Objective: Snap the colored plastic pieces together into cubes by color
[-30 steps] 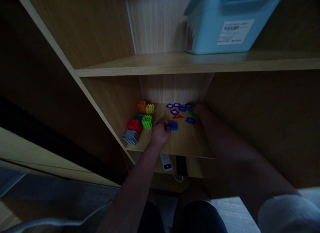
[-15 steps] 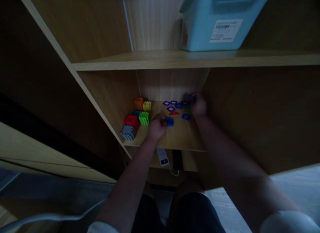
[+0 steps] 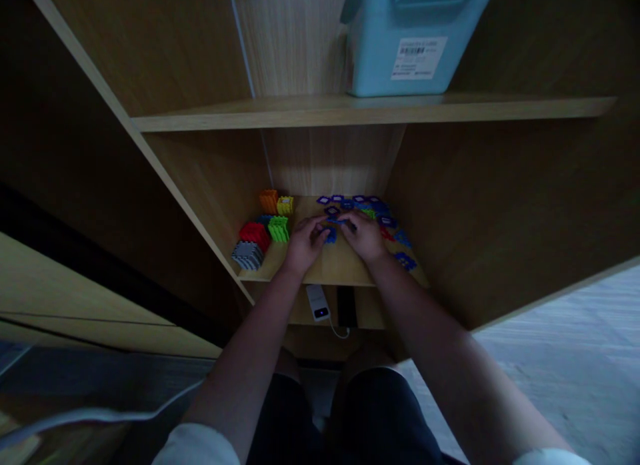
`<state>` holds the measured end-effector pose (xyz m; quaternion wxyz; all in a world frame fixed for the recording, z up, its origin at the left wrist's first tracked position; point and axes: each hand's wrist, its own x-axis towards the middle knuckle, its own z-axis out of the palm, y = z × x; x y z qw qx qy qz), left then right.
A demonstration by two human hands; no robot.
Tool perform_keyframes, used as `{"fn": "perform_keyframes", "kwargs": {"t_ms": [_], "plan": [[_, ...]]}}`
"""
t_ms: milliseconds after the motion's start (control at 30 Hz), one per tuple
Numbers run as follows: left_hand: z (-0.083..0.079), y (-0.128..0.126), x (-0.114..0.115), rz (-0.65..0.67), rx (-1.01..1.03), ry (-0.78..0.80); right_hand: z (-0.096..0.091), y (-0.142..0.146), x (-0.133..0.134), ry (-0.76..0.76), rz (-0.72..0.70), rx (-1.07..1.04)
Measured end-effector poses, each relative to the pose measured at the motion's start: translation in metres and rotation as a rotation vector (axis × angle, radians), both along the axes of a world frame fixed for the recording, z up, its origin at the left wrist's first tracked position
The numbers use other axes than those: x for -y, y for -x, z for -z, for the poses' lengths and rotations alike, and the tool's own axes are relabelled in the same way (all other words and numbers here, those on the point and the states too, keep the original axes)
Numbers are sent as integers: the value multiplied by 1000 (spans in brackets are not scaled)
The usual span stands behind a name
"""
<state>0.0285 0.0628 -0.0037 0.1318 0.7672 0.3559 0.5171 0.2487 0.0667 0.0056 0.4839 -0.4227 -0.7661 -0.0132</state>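
Observation:
A small blue interlocking plastic tile [image 3: 337, 220] is pinched between my two hands over the middle shelf. My left hand [image 3: 305, 244] is closed at the tile's left side, thumb and fingertips curled in. From the right, my right hand [image 3: 365, 234] grips the same tile with its fingertips. Just under them stands a stack of blue tiles [image 3: 330, 236], partly covered by my left thumb. Loose dark blue frame-shaped tiles [image 3: 331, 211] lie behind my hands. More blue tiles [image 3: 405, 260], a green tile [image 3: 369, 213] and a red piece [image 3: 387, 234] lie beside my right hand.
Stacks of orange [image 3: 269, 200], yellow [image 3: 285, 206], green [image 3: 279, 229], red [image 3: 255, 235] and grey tiles [image 3: 248, 255] stand along the left wall. A light blue bin [image 3: 400, 58] sits on the upper shelf [image 3: 300, 112]. Below lies a white device [image 3: 317, 303] with a cable.
My right hand has come from the back right corner to the middle, meeting my left hand at the blue tile. The view has shifted, showing more tiles on the right.

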Motion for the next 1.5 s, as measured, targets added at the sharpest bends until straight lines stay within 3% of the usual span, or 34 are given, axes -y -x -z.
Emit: {"fn": "perform_keyframes", "kwargs": {"t_ms": [167, 400, 600, 900, 1200, 1500], "plan": [[0, 0, 1, 32, 7, -13, -1, 3, 1, -79, -45, 79], [-3, -1, 3, -17, 18, 86, 1, 9, -1, -31, -110, 43], [-4, 1, 5, -61, 50, 118, 7, 4, -3, 126, -159, -178], [0, 3, 0, -41, 25, 86, 17, 5, -10, 258, -213, -264], [5, 1, -6, -146, 27, 174, 26, -8, -18, 304, -90, -179], [11, 2, -11, -153, -20, 259, 31, -5, -18, 346, -105, -128]]}}
